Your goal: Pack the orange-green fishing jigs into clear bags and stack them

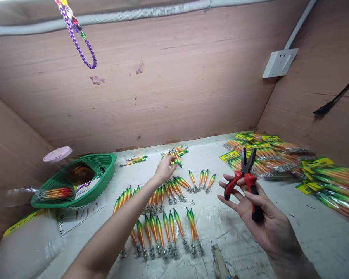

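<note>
At a white table (308, 232), the left hand (164, 169) is reaching to a small heap of squid lures (176, 153) near the back wall, its grip closing narrowly on one. The right hand (258, 211), palm up, is holding red-handled pliers (247, 180) above the table, their jaws standing open, beside packaged lures (279, 155).

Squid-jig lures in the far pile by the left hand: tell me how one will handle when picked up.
Each lure looks rigid and slim, so probably light and stiff. The hook crowns could snag neighbours in the pile. The left hand reaches them fingertips first; glossy bodies may be slippery.
</note>
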Motion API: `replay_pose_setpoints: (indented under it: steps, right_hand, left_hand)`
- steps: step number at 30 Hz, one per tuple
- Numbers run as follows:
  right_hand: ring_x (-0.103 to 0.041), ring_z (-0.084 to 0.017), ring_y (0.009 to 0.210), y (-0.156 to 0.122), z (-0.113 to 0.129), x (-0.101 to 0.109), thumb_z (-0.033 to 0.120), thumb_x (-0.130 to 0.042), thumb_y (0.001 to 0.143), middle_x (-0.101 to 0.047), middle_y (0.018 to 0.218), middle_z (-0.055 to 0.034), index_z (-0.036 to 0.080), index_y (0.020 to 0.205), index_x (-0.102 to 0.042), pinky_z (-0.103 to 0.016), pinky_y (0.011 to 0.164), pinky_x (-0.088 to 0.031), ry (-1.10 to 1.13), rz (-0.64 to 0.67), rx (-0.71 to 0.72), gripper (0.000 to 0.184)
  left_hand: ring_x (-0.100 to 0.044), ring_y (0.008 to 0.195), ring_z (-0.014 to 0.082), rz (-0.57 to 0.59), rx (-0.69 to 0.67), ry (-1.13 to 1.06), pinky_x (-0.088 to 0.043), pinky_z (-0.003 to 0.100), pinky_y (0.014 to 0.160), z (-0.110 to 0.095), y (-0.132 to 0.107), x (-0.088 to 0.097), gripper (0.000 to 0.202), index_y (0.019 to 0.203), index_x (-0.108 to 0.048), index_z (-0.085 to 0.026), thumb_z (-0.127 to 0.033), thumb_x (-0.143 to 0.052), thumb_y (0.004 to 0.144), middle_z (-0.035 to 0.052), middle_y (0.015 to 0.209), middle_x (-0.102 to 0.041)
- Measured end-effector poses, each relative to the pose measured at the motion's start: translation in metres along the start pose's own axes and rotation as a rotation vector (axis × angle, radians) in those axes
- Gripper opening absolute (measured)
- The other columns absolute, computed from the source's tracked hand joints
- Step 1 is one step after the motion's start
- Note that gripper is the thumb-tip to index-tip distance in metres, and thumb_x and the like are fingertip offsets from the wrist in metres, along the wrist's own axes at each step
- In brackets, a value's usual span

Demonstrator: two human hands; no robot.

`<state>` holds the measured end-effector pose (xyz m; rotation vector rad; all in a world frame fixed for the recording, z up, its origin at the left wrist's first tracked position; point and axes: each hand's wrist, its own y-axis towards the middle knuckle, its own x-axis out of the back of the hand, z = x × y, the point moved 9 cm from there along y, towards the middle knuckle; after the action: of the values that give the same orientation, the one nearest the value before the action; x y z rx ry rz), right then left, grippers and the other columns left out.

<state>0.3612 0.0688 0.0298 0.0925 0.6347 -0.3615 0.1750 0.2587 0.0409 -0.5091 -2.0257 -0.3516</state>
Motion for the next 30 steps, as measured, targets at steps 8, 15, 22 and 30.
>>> replay_pose_setpoints:
  steps: [8,15,22,30]
  right_hand:
    - [-0.038,-0.038,0.137,0.002,0.000,0.005,0.033,-0.069,0.071,-0.063,0.124,-0.0049,0.029,0.087,-0.069,-0.063,0.091,-0.049,0.009,-0.052,0.003,0.016]
    - [-0.041,-0.038,0.135,0.000,0.001,0.004,0.033,-0.067,0.073,-0.065,0.123,-0.0082,0.028,0.089,-0.070,-0.062,0.089,-0.051,-0.022,-0.051,0.017,0.018]
    - [-0.051,-0.034,0.126,-0.002,-0.005,-0.001,0.038,-0.067,0.076,-0.065,0.122,-0.0062,0.030,0.097,-0.067,-0.055,0.089,-0.053,-0.099,0.019,0.014,0.023]
    - [-0.059,-0.021,0.097,-0.020,0.008,-0.039,0.041,-0.058,0.089,-0.059,0.101,-0.0047,0.024,0.085,-0.058,-0.032,0.085,-0.049,-0.975,0.204,0.440,0.017]
  left_hand:
    - [-0.062,0.104,0.0233,-0.108,0.533,0.046,-0.053,0.045,0.088,0.033,0.049,-0.011,0.035,0.120,-0.059,-0.016,-0.037,-0.059,0.092,0.0098,0.121,-0.061]
    - [-0.062,0.105,0.0235,-0.098,0.637,-0.121,-0.053,0.045,0.088,0.045,0.044,-0.013,0.034,0.121,-0.058,-0.017,-0.035,-0.059,0.092,0.0099,0.123,-0.060]
    - [-0.062,0.102,0.0236,-0.153,0.544,-0.533,-0.054,0.044,0.086,0.054,0.025,0.016,0.034,0.120,-0.059,-0.016,-0.036,-0.059,0.092,0.0091,0.121,-0.061]
    - [-0.063,0.077,0.0112,0.040,0.209,-1.104,-0.054,0.027,0.075,-0.011,-0.059,0.020,0.032,0.112,-0.063,-0.016,-0.039,-0.062,0.089,0.0041,0.090,-0.064]
